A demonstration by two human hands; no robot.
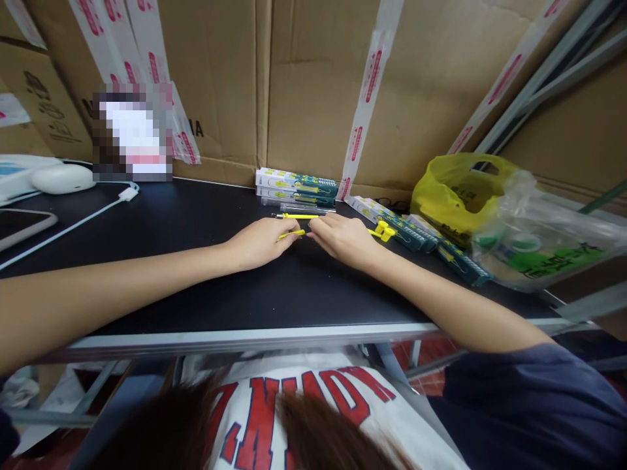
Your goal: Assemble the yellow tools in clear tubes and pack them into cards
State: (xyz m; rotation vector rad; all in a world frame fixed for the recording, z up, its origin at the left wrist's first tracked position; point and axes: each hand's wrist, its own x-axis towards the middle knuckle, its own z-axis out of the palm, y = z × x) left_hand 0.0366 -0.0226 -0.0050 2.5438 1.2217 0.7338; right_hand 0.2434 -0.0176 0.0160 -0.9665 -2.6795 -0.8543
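Observation:
My left hand is closed around a thin yellow plastic piece, whose tip points at my other hand. Close by on the right, my right hand has its fingers pinched together; what they hold is hidden, though a small dark bit shows at the fingertips. Just behind both hands lies a slim yellow rod with a metal end on its left. A yellow plastic part with a wide, knobbed end shows to the right of my right hand. Clear plastic tubes or sleeves lie behind the rod.
Small printed boxes are stacked at the back, with several more boxes lying to the right. Beyond them sit a yellow bag and a clear bag. At left are a white cable and a phone. Cardboard walls the back.

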